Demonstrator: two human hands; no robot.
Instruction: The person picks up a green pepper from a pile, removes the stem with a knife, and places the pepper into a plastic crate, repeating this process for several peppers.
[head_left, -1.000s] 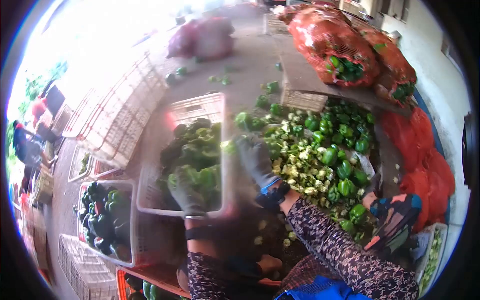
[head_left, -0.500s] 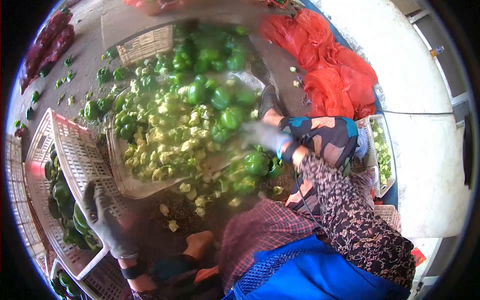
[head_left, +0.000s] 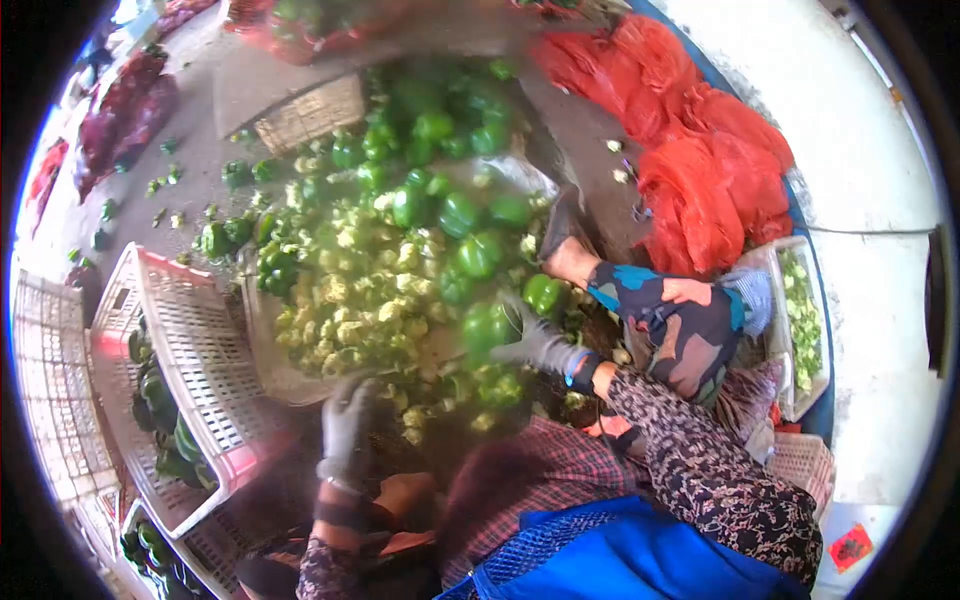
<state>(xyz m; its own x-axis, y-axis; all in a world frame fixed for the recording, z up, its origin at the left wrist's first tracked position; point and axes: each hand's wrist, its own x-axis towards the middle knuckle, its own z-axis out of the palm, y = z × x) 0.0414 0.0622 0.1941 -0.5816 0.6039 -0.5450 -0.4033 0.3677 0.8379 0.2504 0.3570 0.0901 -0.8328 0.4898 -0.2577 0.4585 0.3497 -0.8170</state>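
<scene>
My right hand (head_left: 540,342), in a grey glove, has its thumb and fingers around the right side of a large green bell pepper (head_left: 486,330). Beside it lies another green bell pepper (head_left: 545,296). My left hand (head_left: 346,425), also gloved, hovers at the near edge of the pile with its fingers stretched forward, holding nothing that I can see. Between and beyond the hands spreads a heap of pale pepper cores (head_left: 385,300). More whole green peppers (head_left: 430,130) lie at the far side, partly blurred.
A white plastic crate (head_left: 205,350) with green peppers stands tilted at my left. Red mesh sacks (head_left: 700,160) lie at the right. A white basket of pale green pieces (head_left: 797,320) is near my knee. Farther off are an overturned crate (head_left: 310,115) and dark red sacks (head_left: 125,120).
My left hand has left the crate's rim and moved right, to the pile's near edge. My right hand has come down and closed around a green bell pepper. The view has shifted slightly.
</scene>
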